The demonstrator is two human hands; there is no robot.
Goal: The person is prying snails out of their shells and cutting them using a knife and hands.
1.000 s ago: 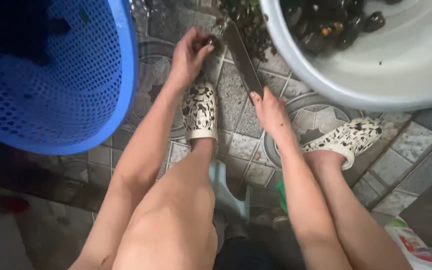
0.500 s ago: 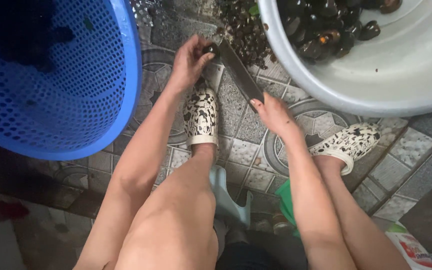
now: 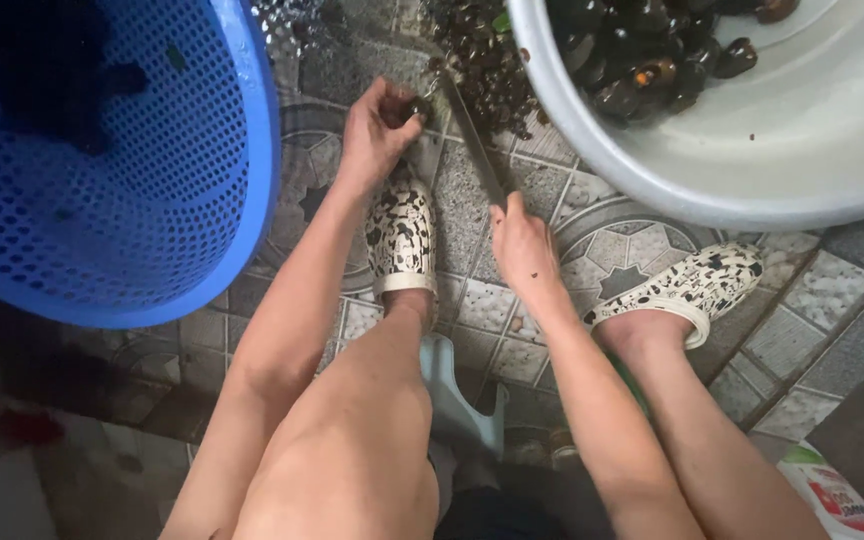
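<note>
My left hand [image 3: 377, 130] pinches a small dark snail [image 3: 418, 105] against the tiled floor, just above my left patterned shoe [image 3: 400, 235]. My right hand [image 3: 524, 250] grips the handle of a long knife [image 3: 472, 135]. The blade runs up and to the left, and its tip lies by the snail. Beyond the blade, a pile of dark shell bits [image 3: 482, 60] is heaped on the tiles. A big white basin [image 3: 772, 170] at the upper right holds several dark snails [image 3: 642, 55].
A blue perforated plastic basket [image 3: 142, 190] fills the upper left, with something dark inside. My right patterned shoe [image 3: 687, 290] stands under the basin's rim. A pale stool [image 3: 457, 395] sits between my legs. A plastic bag [image 3: 837, 495] lies at the lower right.
Both hands and the knife have stayed at the pile; the blade has shifted slightly toward the snail in my left fingers. The view has tilted down a little.
</note>
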